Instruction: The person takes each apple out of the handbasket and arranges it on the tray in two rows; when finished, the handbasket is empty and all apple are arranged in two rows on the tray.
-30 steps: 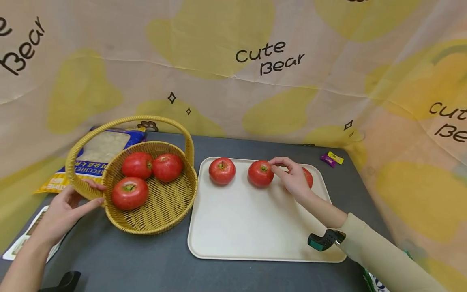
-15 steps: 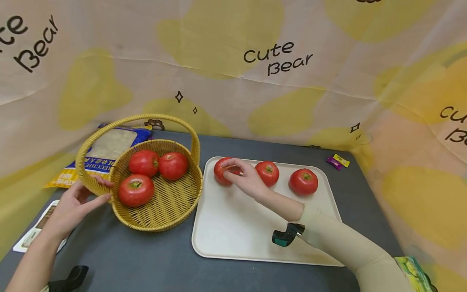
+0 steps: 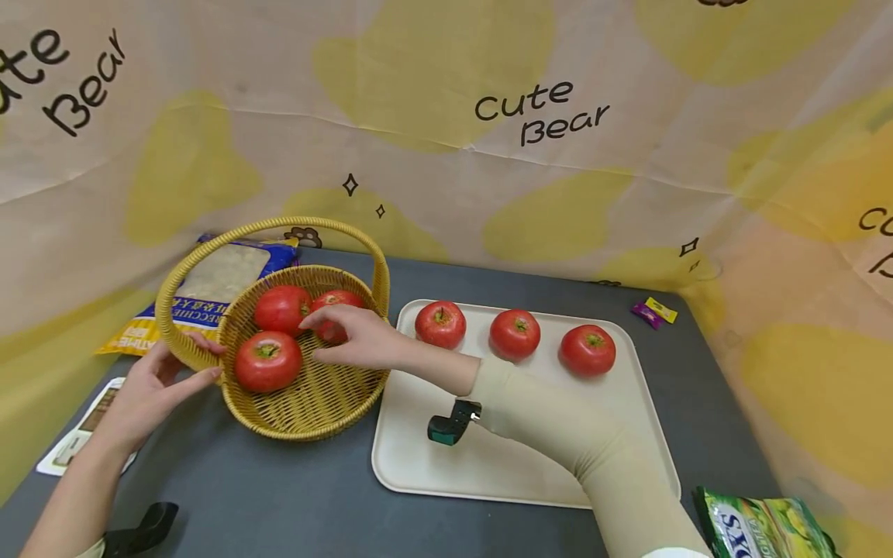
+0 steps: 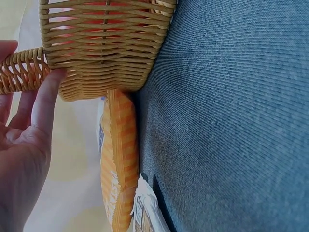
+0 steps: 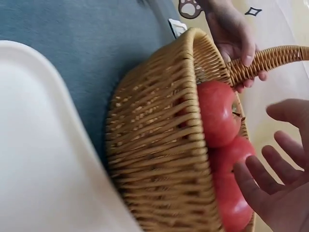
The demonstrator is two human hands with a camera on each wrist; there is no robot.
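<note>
A yellow wicker basket with a tall arched handle stands left of the white tray. My left hand grips the lower left end of that handle, thumb by the rim. Three red tomatoes lie inside: one at the back left, one at the front, one at the back right partly behind my right hand. That right hand reaches over the basket with fingers spread and nothing held. In the right wrist view its fingers are beside the tomatoes; contact cannot be told.
On the tray's far side sit three more tomatoes, left, middle and right. A blue and yellow food bag lies behind the basket. Small candies lie back right, a green bag front right, a white packet left.
My right hand has moved left from the tray's right-hand tomatoes, past its left one, to over the basket. The left hand keeps its grip on the handle. The view has shifted slightly.
</note>
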